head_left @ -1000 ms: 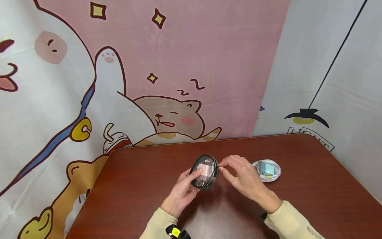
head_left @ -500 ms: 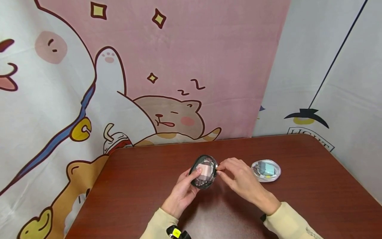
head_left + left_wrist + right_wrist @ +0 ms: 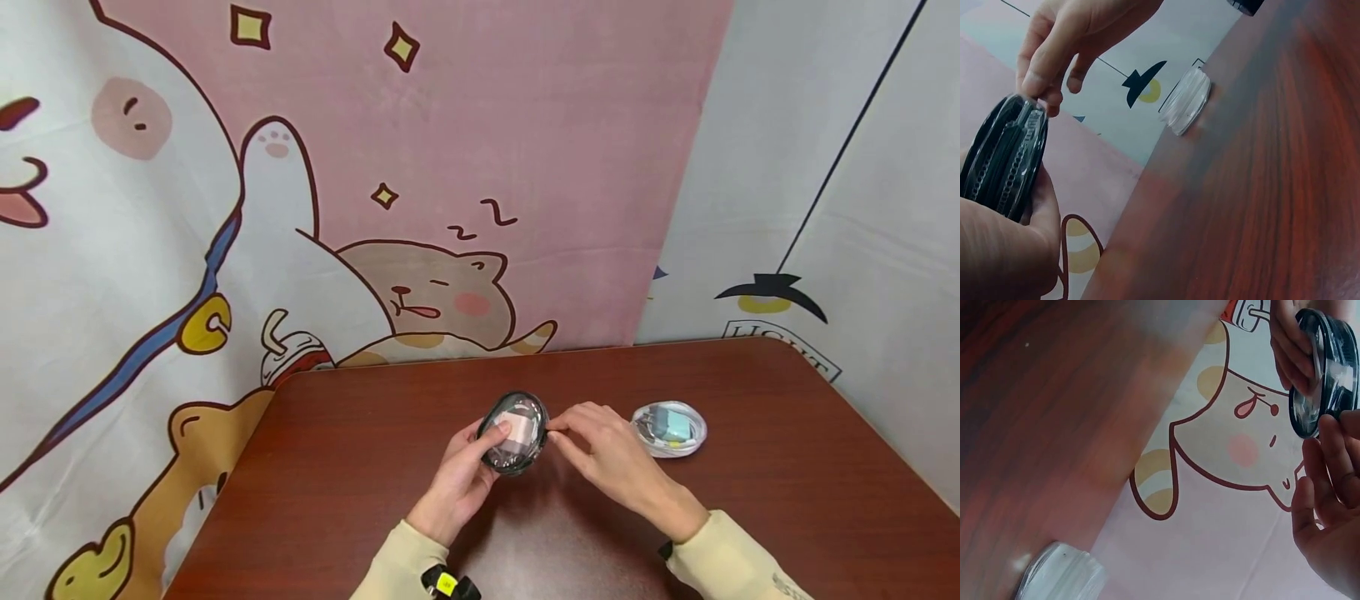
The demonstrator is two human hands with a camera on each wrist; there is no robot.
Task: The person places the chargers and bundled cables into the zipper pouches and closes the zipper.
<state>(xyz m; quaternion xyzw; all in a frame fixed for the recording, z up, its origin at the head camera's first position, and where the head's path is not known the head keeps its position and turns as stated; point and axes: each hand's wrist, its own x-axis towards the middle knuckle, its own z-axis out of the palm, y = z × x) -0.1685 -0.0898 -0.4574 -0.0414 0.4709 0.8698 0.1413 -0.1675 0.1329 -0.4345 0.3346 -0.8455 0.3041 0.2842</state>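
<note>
My left hand (image 3: 459, 483) holds up a small oval zippered pouch (image 3: 527, 450) above the table, thumb across its clear front. Black trim runs round the pouch, and a pale pink block shows inside. The zipper (image 3: 1007, 156) along its rim appears in the left wrist view. At the pouch's right edge, my right hand (image 3: 618, 454) pinches with thumb and forefinger at the zipper pull, which the fingertips mostly hide. In the right wrist view the other fingers of that hand (image 3: 1341, 506) extend below the pouch.
A second clear oval pouch (image 3: 645, 417) with white trim and a light blue block inside lies on the brown table (image 3: 360, 483), right of my right hand. Behind the table hangs a cartoon-printed cloth (image 3: 585, 167).
My right fingertips have slid slightly down along the pouch's right edge. The left hand keeps its grip almost unmoved, and the white-trimmed pouch stays in place.
</note>
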